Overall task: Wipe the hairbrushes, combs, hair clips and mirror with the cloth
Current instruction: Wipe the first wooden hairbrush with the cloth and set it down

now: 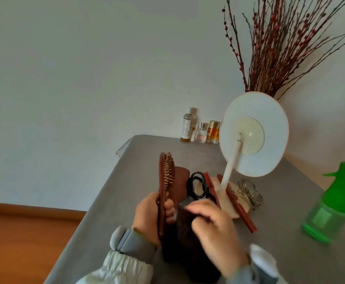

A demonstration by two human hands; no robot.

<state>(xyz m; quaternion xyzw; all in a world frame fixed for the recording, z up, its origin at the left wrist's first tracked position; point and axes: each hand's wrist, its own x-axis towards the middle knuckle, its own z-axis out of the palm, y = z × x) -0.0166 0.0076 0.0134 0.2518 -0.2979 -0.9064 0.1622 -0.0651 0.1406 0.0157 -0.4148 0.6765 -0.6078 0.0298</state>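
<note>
A: Where's the hairbrush (166, 181) just now?

B: Up off the bench (110, 201), stood on edge with its bristles facing right. The left hand (153, 214) has its fingers (169, 210) curled round the handle, just below the head.

A: And the cloth?

B: The dark brown cloth (188, 238) hangs from the right hand (214, 232), whose fingers are bunched round its top edge, just beside the brush handle. That hand is blurred, so I can't say if the cloth touches the wood yet.

A: How will the brush handle?

B: I'd judge it light and stiff, solid wood. The handle is the sound place to hold. The pins look springy, so wipe along the rows and the cloth won't snag.

A: The rest?

B: On the bench behind lie a flat brown piece (179, 181), a black clip (197, 186), two reddish combs (239, 203) and a wire clip (250, 193), near the foot of the round mirror (253, 134), which shows its back. The combs look thin; hold them by the spine. The mirror is likely top-heavy and breakable, so steady it by the stem (231, 162).

A: Anything else about?

B: A green spray bottle (331, 201) at the right, small bottles (200, 128) by the wall, and dried twigs (280, 44).
</note>
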